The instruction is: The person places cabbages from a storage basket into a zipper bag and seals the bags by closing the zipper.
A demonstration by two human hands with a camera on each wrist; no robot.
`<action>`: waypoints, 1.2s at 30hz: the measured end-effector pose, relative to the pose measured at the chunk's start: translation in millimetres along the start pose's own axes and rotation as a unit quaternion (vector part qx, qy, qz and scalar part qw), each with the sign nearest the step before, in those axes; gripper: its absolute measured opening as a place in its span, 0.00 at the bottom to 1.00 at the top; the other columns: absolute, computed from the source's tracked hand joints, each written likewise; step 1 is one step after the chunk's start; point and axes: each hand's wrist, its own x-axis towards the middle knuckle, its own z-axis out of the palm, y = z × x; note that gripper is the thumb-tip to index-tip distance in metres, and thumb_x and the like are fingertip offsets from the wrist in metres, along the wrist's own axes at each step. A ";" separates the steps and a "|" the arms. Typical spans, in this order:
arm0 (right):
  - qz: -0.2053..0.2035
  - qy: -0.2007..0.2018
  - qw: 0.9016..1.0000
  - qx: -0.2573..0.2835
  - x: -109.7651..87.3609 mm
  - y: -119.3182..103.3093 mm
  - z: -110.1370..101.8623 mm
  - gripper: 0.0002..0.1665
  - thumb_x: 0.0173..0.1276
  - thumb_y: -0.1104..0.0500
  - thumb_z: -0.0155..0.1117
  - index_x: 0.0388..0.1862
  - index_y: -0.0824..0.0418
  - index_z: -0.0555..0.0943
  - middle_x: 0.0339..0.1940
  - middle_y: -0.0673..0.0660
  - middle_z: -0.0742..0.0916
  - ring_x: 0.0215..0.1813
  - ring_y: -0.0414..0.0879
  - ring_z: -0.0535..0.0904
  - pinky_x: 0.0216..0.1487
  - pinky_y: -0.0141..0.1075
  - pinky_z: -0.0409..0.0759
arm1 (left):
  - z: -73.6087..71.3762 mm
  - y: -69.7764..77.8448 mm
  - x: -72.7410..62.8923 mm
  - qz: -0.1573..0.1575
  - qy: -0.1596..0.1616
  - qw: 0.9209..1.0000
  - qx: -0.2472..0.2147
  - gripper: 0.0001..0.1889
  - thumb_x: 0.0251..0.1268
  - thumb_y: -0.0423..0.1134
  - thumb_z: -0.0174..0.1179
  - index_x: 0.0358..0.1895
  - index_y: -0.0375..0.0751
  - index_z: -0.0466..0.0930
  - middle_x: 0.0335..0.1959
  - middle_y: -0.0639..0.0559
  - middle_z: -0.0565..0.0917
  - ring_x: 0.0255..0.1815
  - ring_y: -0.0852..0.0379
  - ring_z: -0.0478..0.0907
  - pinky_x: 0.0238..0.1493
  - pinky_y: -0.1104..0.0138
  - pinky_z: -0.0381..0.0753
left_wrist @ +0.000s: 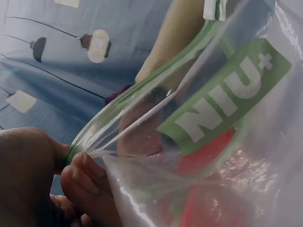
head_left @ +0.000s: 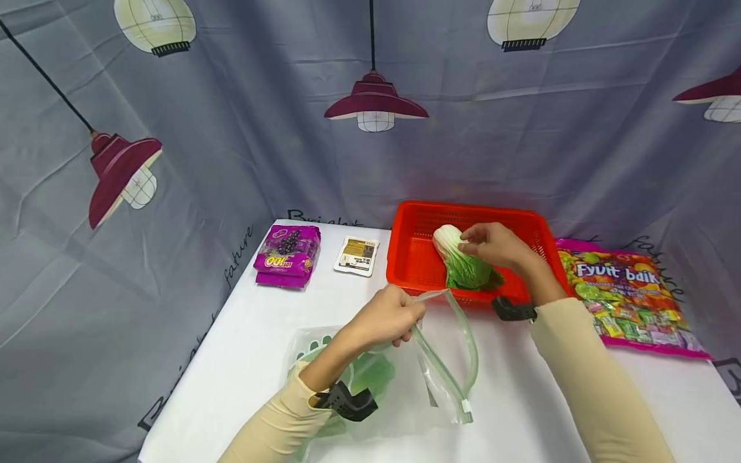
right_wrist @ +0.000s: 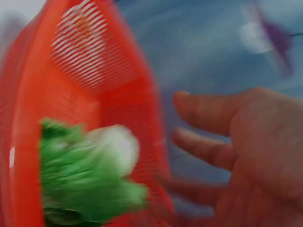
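Cabbage (head_left: 463, 260) is held in the red basket (head_left: 417, 257), right of centre in the head frame, its white end turned to the upper left. Beside it at its upper right, the right hand (head_left: 494, 244) is seen with fingers parted and nothing gripped; in the right wrist frame, a gap is shown between fingers and leaves. At lower centre, the rim of a clear zip bag (head_left: 442, 389) is pinched by the left hand (head_left: 390, 318), and its mouth is spread toward the right. Green-printed plastic (head_left: 370, 374) is partly covered by the left forearm; whether it belongs to that bag cannot be told. A candy pack (head_left: 631, 299) is placed at the right.
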 end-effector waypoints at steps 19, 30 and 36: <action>0.162 -0.056 0.983 -0.073 53.4 32.3 26.6 0.52 0.61 0.69 0.56 0.80 0.53 0.44 0.68 0.73 0.63 0.59 0.66 0.67 0.36 0.48 0.81 | 24.0 -16.5 4.1 -0.009 -0.036 0.999 -0.015 0.21 0.59 0.34 0.50 0.06 0.43 0.67 0.05 0.52 0.70 0.06 0.60 0.67 0.11 0.71 0.66; -0.031 0.058 0.994 -0.089 14.3 5.2 -21.0 0.46 0.57 0.73 0.59 0.76 0.58 0.61 0.63 0.72 0.73 0.49 0.61 0.73 0.45 0.50 0.76 | 7.5 -15.1 1.4 -0.011 -0.027 0.999 -0.034 0.21 0.60 0.34 0.49 0.08 0.42 0.68 0.06 0.50 0.70 0.07 0.58 0.68 0.12 0.70 0.67; -0.157 0.039 0.984 -0.069 -62.5 -20.1 -43.4 0.43 0.63 0.71 0.65 0.75 0.47 0.66 0.64 0.57 0.77 0.51 0.52 0.75 0.43 0.41 0.79 | 0.8 -15.5 -0.5 -0.010 -0.025 0.999 -0.036 0.21 0.62 0.34 0.49 0.08 0.43 0.68 0.06 0.50 0.70 0.07 0.58 0.68 0.12 0.69 0.66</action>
